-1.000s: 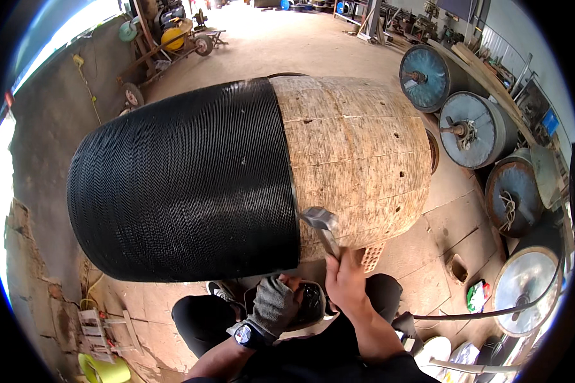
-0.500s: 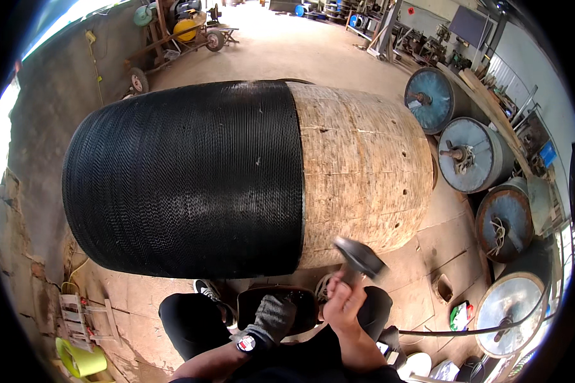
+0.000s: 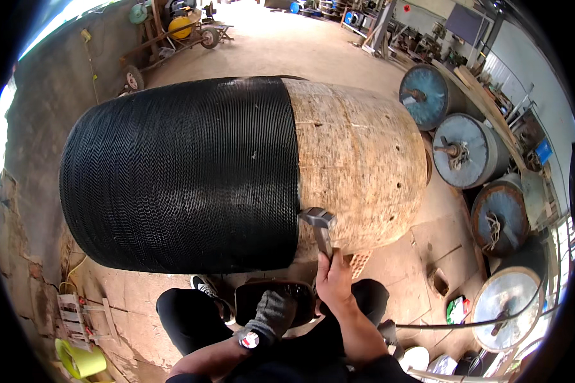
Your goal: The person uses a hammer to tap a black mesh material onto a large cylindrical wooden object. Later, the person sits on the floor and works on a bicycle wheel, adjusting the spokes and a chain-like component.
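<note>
Drum ahead, reels to the right

The big drum lies on its side before the person, wound cable covering its left part. The hammer head meets the winding's right edge. Four reels line the floor on the right; a cart stands behind

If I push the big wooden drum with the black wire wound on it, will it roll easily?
Probably not easily. The drum is round and lies on its side, so it could roll. Yet the dense black winding likely makes it very heavy. The right hand holds a hammer at it.
</note>
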`<action>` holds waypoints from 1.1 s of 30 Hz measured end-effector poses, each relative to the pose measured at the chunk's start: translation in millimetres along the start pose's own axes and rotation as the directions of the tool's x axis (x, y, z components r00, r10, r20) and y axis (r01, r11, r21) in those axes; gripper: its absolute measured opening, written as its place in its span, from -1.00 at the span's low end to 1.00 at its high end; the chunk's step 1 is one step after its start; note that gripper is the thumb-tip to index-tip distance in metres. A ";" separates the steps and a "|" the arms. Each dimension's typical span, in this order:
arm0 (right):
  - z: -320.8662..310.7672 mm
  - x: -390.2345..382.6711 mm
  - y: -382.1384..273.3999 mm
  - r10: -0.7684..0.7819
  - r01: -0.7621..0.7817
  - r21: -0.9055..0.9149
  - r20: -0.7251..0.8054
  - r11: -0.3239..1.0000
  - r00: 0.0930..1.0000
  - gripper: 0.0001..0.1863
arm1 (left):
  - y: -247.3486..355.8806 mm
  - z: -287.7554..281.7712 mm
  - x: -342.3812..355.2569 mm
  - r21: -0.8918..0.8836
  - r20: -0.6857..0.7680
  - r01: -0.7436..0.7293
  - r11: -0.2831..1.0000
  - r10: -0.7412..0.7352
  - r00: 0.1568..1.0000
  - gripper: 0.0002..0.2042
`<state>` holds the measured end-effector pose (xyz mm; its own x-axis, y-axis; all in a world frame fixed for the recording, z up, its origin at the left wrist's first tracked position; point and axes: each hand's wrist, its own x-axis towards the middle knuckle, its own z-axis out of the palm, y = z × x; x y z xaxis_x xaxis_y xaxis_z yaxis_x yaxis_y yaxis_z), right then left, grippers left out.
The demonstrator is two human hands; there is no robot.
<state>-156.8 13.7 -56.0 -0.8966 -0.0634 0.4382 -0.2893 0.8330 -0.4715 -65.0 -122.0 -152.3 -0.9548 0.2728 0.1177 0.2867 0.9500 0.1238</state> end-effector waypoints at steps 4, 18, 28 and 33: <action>-25.5 -15.0 -13.4 0.038 -0.009 0.342 -0.077 0.940 0.996 -0.84 | -6.7 2.3 -1.1 -0.043 0.042 -0.048 0.998 0.050 0.998 -0.84; -14.0 -12.6 -1.5 0.020 0.010 0.352 -0.081 0.936 0.996 -0.73 | 5.9 26.3 5.4 -0.231 -0.130 0.093 0.969 -0.125 0.984 -0.77; -18.3 -2.0 -9.4 -0.087 0.126 0.212 -0.185 0.969 0.979 -0.83 | -5.5 -16.3 16.5 -0.316 -0.161 -0.091 0.944 0.042 0.986 -0.80; -18.6 -17.7 0.1 0.104 -0.093 0.191 -0.046 0.977 0.994 -0.77 | -11.4 -42.8 17.6 -0.415 -0.303 -0.058 0.908 -0.077 0.950 -0.92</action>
<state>-134.8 25.2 -49.6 -0.9055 0.0488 0.4216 -0.2632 0.7146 -0.6481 -81.8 -134.6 -109.5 -0.9055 0.1397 0.4006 0.3483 0.7839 0.5140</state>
